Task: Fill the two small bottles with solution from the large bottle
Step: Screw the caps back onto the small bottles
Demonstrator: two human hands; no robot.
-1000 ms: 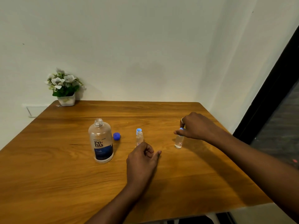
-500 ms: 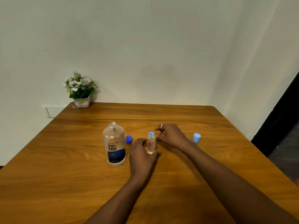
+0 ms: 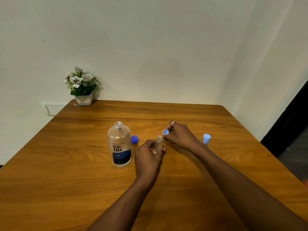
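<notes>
On the worktop (image 3: 66,164), near its middle, 1 uncapped small bottle (image 3: 159,144) is upright in the left hand (image 3: 147,157), whose fingers curl round it. At its 1 o'clock the right hand (image 3: 180,137) pinches a light-blue cap (image 3: 165,132). At 9 o'clock stands the open large bottle (image 3: 119,144), with the dark-blue cap (image 3: 134,139) beside it. At 3 o'clock is the other small bottle (image 3: 206,139), capped.

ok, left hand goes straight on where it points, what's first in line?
Probably the right hand, pinching the light blue cap beyond the small bottle the left hand grips; depth unclear.
</notes>
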